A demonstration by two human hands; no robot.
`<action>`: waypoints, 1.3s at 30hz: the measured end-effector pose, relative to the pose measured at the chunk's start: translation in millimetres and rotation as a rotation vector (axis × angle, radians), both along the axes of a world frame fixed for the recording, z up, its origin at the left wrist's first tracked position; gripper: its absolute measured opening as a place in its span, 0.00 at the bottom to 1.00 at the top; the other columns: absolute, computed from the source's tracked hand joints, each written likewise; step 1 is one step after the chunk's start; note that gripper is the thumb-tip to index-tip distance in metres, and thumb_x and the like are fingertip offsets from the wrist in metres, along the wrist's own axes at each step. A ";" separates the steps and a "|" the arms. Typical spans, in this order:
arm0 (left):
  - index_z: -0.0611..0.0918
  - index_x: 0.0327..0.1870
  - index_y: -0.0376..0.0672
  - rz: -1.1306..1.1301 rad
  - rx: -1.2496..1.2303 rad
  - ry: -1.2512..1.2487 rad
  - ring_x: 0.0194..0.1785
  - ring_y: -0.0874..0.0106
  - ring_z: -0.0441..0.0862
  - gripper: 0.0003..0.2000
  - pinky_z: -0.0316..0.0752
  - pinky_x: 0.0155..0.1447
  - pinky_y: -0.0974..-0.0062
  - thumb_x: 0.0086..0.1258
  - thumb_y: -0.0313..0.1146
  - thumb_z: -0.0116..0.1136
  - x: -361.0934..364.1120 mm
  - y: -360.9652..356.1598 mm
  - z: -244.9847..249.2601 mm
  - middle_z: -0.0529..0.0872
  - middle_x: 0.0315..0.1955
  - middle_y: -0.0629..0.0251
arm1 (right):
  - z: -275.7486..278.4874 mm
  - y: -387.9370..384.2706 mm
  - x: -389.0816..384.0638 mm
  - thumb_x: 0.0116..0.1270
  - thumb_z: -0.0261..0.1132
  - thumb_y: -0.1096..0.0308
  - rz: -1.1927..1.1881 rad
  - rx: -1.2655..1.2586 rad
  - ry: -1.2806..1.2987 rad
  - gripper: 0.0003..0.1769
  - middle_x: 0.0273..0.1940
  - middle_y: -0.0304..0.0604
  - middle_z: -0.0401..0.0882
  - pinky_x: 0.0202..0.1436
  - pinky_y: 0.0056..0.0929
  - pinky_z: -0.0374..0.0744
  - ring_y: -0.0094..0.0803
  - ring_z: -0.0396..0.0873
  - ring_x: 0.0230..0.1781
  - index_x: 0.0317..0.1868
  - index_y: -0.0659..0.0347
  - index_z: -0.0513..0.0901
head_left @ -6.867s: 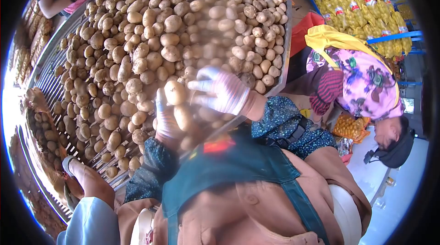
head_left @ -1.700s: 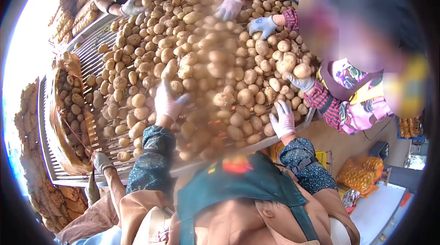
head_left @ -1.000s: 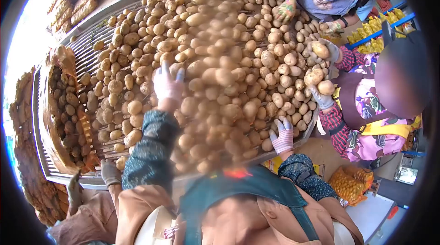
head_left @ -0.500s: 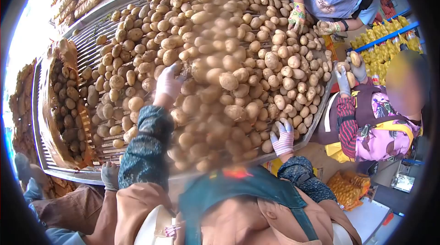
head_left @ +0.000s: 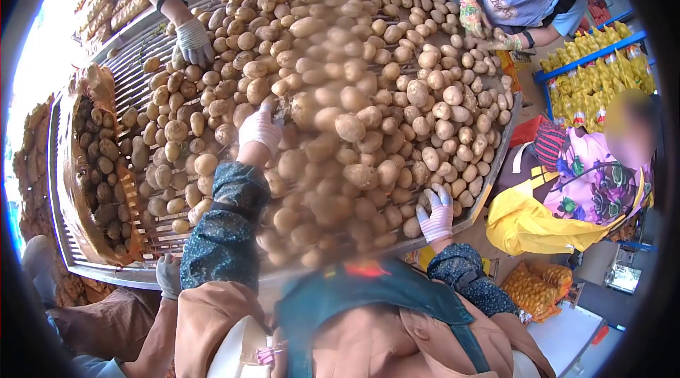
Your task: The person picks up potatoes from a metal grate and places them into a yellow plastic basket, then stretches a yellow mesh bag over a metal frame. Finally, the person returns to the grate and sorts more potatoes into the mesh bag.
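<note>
In the head view, potatoes [head_left: 350, 127] crowd a slatted table [head_left: 113, 276]. The gloved left hand [head_left: 261, 134] reaches among them left of centre, its fingers' grip impossible to tell; the right hand [head_left: 435, 216] spreads its fingers at the near right edge. Likely firm, modestly heavy and quick to roll, each suits a grasp around its middle.

Tan, round to oval potatoes [head_left: 350, 127] lie loosely crowded across the slatted metal table [head_left: 132, 277].
</note>
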State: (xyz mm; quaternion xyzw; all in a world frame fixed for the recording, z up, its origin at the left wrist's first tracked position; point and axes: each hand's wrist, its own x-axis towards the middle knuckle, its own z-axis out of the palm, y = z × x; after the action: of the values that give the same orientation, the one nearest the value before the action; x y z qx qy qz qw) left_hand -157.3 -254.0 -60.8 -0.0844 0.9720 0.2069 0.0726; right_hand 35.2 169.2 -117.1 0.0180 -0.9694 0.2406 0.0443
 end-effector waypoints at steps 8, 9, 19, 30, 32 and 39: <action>0.72 0.68 0.40 -0.099 0.032 0.253 0.55 0.49 0.83 0.27 0.77 0.59 0.61 0.69 0.35 0.64 -32.8 -3.1 -14.3 0.85 0.51 0.44 | -1.0 -2.8 -4.7 0.52 0.74 0.68 0.003 -0.012 -0.003 0.26 0.61 0.55 0.73 0.67 0.48 0.72 0.56 0.71 0.61 0.53 0.65 0.82; 0.73 0.66 0.38 -0.071 0.036 0.150 0.54 0.49 0.83 0.26 0.78 0.58 0.61 0.69 0.36 0.64 -39.2 2.0 3.4 0.86 0.50 0.43 | -0.6 -3.7 -5.2 0.52 0.74 0.68 0.004 -0.014 -0.004 0.26 0.61 0.55 0.73 0.67 0.48 0.72 0.56 0.71 0.61 0.53 0.65 0.82; 0.81 0.60 0.42 -0.167 0.569 0.099 0.46 0.61 0.85 0.16 0.78 0.53 0.67 0.72 0.31 0.60 -86.9 -26.9 -56.2 0.88 0.42 0.56 | -14.0 -2.5 -3.8 0.52 0.74 0.69 -0.011 -0.046 0.034 0.26 0.61 0.54 0.73 0.67 0.49 0.72 0.56 0.71 0.61 0.53 0.64 0.82; 0.65 0.76 0.50 -0.734 -0.011 -0.246 0.55 0.65 0.81 0.41 0.75 0.65 0.67 0.59 0.21 0.67 -101.8 -41.6 -31.9 0.85 0.51 0.58 | -5.4 -5.2 -7.2 0.52 0.74 0.68 -0.013 -0.024 0.006 0.26 0.60 0.55 0.74 0.66 0.48 0.73 0.55 0.73 0.60 0.53 0.64 0.82; 0.63 0.77 0.50 -0.746 0.030 -0.300 0.57 0.62 0.81 0.45 0.73 0.67 0.65 0.55 0.23 0.71 -103.6 -46.3 -32.3 0.84 0.52 0.56 | -6.6 -4.5 -8.3 0.52 0.74 0.68 -0.013 -0.038 -0.001 0.26 0.60 0.55 0.74 0.66 0.48 0.73 0.55 0.73 0.60 0.53 0.65 0.82; 0.61 0.77 0.43 -0.712 -0.115 -0.337 0.69 0.54 0.73 0.54 0.68 0.74 0.61 0.44 0.29 0.81 -84.3 -35.7 8.2 0.76 0.64 0.49 | -12.4 -1.3 -5.6 0.52 0.74 0.68 -0.027 -0.045 -0.012 0.26 0.61 0.55 0.74 0.66 0.47 0.73 0.55 0.73 0.60 0.54 0.65 0.82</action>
State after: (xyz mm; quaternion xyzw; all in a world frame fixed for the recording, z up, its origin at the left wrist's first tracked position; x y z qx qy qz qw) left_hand -241.5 -289.7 -52.6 0.2210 0.9250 0.0972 0.2935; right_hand 29.6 167.9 -129.5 0.0026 -0.9642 0.2618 0.0422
